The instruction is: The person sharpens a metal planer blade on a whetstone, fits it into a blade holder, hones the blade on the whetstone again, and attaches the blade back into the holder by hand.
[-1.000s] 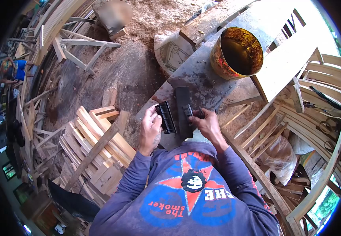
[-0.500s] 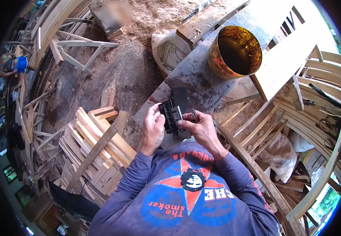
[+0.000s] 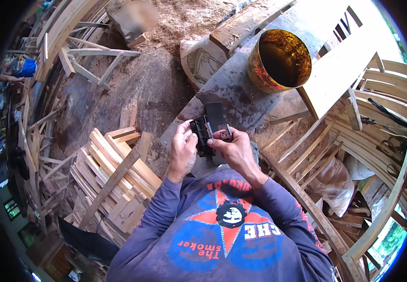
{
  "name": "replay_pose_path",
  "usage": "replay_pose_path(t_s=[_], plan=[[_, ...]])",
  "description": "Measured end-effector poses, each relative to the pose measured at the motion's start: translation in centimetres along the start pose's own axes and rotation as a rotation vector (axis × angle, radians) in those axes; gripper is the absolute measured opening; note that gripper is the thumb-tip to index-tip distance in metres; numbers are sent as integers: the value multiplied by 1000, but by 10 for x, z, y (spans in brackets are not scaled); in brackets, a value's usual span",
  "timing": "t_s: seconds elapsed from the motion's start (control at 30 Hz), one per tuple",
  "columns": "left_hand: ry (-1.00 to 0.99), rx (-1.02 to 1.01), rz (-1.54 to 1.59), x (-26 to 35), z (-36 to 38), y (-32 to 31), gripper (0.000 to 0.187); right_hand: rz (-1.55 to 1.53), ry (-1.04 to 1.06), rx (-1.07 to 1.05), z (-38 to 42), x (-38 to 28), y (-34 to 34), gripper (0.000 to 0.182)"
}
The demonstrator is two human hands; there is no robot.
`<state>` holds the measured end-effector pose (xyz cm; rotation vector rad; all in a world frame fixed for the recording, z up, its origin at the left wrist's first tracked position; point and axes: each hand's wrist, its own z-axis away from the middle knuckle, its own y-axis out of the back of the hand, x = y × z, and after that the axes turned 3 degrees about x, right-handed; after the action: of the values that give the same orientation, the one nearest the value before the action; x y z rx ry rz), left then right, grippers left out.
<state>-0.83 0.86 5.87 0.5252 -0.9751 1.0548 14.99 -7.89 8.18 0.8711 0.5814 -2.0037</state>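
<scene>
My left hand (image 3: 183,152) grips a black ribbed holder (image 3: 200,133) by its left side, fingers closed round it. My right hand (image 3: 236,149) is closed on a small metal plate with holes (image 3: 224,133), its thumb pressed against the edge of the black holder. Both pieces are held close together in front of my chest. Just beyond them a dark rectangular block, like a sharpening stone (image 3: 214,113), lies on a wet grey plank (image 3: 231,101). Farther along that plank stands a round tin (image 3: 264,77) with dark liquid inside.
Stacked wood strips (image 3: 119,164) lie to my left. A wooden frame with slats (image 3: 302,185) and a plastic bag (image 3: 337,188) are at my right. Sawdust covers the ground (image 3: 180,23). A person in blue shorts (image 3: 25,68) is at the far left.
The black holder has turned slightly more upright. My right hand and the metal plate have shifted a little left, and the person at the far left has moved an arm.
</scene>
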Motion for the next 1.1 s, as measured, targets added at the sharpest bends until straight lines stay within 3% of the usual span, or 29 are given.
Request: replay_pose_path(t_s=[0.07,0.17,0.6,0.87,1.1], plan=[[34,-27,-12,-7,-5,5,42,25,-36,-29,-2,-9,2,19],[89,-4,207,-18,-13,6,45,85,-59,-78,-6,-12,5,19],[121,-66,290,1,-22,11,63,60,-21,-154,-20,-23,4,25],[22,-3,197,20,-9,-2,61,-59,-6,-187,-16,-19,3,22],[-76,-12,96,15,-4,3,55,13,21,-187,-5,-25,8,24]])
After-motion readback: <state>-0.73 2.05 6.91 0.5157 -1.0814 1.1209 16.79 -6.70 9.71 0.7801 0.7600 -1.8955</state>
